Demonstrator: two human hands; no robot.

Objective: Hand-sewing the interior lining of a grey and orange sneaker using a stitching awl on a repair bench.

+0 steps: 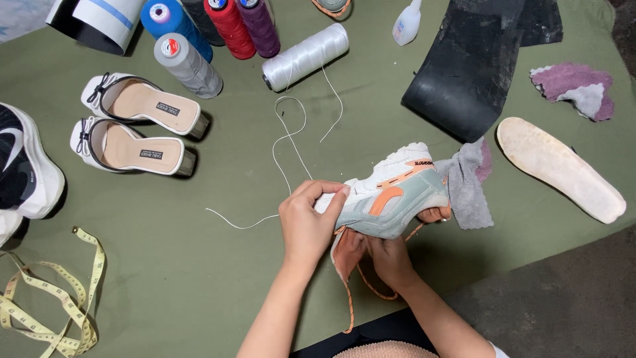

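My left hand (308, 222) grips the heel end of a white, pale green and orange sneaker (394, 189), with the fingers curled over its edge. My right hand (391, 258) holds the same sneaker from below, near its orange tongue and hanging orange lace (351, 298). The sneaker is lifted a little above a green cloth (199, 265). A white thread (291, 142) loops across the cloth from a white spool (305, 56) toward my left hand.
White heeled sandals (136, 126) and a black-and-white sneaker (23, 162) lie at left, above a yellow tape measure (53, 305). Coloured thread spools (212, 30) stand at the top. A black rubber sheet (474, 59), glue bottle (406, 23), grey rag (467, 182), purple cloth (573, 89) and cream insole (560, 169) lie right.
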